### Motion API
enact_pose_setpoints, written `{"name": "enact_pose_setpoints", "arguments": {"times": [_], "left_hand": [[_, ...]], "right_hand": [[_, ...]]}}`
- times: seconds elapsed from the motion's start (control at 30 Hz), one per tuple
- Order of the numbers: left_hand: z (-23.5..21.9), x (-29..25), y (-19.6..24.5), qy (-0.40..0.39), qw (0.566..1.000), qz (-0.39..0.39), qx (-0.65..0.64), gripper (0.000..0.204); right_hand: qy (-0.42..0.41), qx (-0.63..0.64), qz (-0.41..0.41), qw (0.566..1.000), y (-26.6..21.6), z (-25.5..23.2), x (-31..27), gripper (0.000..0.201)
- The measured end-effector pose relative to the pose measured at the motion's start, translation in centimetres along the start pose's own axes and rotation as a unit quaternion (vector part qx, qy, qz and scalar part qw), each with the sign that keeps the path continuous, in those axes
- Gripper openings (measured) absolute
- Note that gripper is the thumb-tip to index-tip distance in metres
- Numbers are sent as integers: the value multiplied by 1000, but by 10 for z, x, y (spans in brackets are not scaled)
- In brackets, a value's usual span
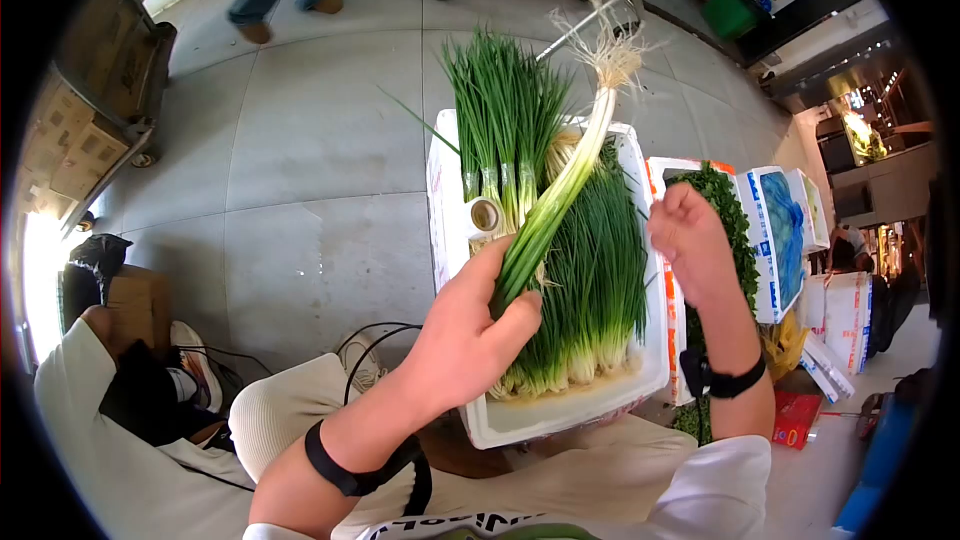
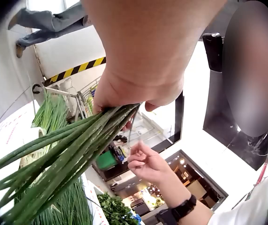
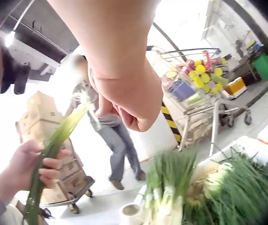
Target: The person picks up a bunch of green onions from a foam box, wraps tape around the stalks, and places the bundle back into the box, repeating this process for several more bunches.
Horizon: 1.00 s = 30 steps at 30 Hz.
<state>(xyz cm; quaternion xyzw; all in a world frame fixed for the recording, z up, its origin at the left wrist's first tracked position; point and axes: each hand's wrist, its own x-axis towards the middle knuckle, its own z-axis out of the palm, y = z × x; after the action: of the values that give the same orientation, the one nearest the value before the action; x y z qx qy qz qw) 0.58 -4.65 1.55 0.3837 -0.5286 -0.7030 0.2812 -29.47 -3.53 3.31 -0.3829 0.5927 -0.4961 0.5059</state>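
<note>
My left hand (image 1: pixel 465 325) grips a bunch of spring onions (image 1: pixel 560 200) by its green leaves, fingers and thumb wrapped round them. The white stems slant up and away, with the stringy roots at the far end. In the left wrist view the leaf ends (image 2: pixel 63 164) fan out below the hand. My right hand (image 1: pixel 692 245) is raised to the right of the bunch, apart from it, with its fingers curled and nothing visible in them. Below is a white foam box (image 1: pixel 485 425) holding loose spring onions (image 1: pixel 600 290) and taped bunches (image 1: pixel 505 100).
A roll of tape (image 1: pixel 484 215) sits at the box's left side. To the right stand foam boxes with leafy greens (image 1: pixel 725 200) and a blue bag (image 1: pixel 782 215). A shopping cart (image 3: pixel 204 103), stacked cartons (image 3: pixel 42 115) and a standing person (image 3: pixel 117 140) are beyond.
</note>
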Motion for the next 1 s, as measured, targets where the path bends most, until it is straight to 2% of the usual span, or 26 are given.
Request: {"name": "enact_pose_setpoints", "arguments": {"times": [0.03, 0.07, 0.13, 0.17, 0.23, 0.27, 0.33, 0.37, 0.4, 0.43, 0.47, 0.5, 0.53, 0.6, 0.7, 0.73, 0.77, 0.87, 1.0], "left_hand": [[2, -4, 3, -12, 1000, -12, -2, 51], [4, -7, 2, -15, 1000, -8, 0, 51], [10, -9, -7, 0, 997, 69, 31, 49], [12, -13, -8, -2, 997, 75, 32, 49], [18, -21, -8, 2, 978, 151, 146, 47], [25, -24, -13, 40, 949, 245, 192, 42], [29, -37, -8, 14, 938, 259, 231, 43], [31, -44, -8, -6, 925, 264, 272, 44], [33, -47, -11, -5, 901, 294, 318, 47], [35, -50, -15, -5, 902, 297, 315, 47], [36, -53, -19, -3, 885, 321, 337, 49], [36, -56, -21, -1, 867, 345, 360, 51], [36, -61, -19, 0, 866, 348, 359, 51], [33, -70, -10, -7, 892, 321, 318, 52], [24, -75, -10, 15, 894, 351, 276, 48], [23, -77, -8, 33, 893, 363, 265, 34], [21, -78, -7, 34, 893, 363, 265, 34], [15, -86, -5, 29, 889, 386, 245, 15], [10, -91, -2, 30, 896, 380, 227, 14]], "right_hand": [[-29, -49, -40, 998, 1, 12, -19, 23], [-44, -51, -25, 997, 0, 24, -37, 22], [-49, -90, 4, 995, -9, 45, -67, 17], [-58, -28, -11, 998, -4, 50, -77, 15], [-54, -19, -47, 997, -2, 58, -95, 24], [-54, 3, -64, 996, 0, 65, -103, 31], [-47, 37, -113, 992, -3, 82, -116, 54], [7, 15, -141, 990, -2, 88, -125, 49], [8, 5, -148, 989, -1, 87, -130, 43], [10, -4, -156, 988, 1, 87, -135, 36], [44, -38, -173, 983, 4, 87, -139, 23], [45, -40, -175, 983, 5, 88, -144, 23], [40, -11, -159, 986, 6, 89, -148, 21], [34, 18, -145, 989, 7, 91, -153, 19], [9, 2, -189, 982, 8, 96, -159, 19], [4, -12, -207, 978, 8, 98, -160, 18], [-1, -26, -224, 974, 8, 99, -162, 18], [2, -39, -240, 970, 2, 108, -168, 17], [11, -50, -247, 968, -3, 113, -174, 16]]}}
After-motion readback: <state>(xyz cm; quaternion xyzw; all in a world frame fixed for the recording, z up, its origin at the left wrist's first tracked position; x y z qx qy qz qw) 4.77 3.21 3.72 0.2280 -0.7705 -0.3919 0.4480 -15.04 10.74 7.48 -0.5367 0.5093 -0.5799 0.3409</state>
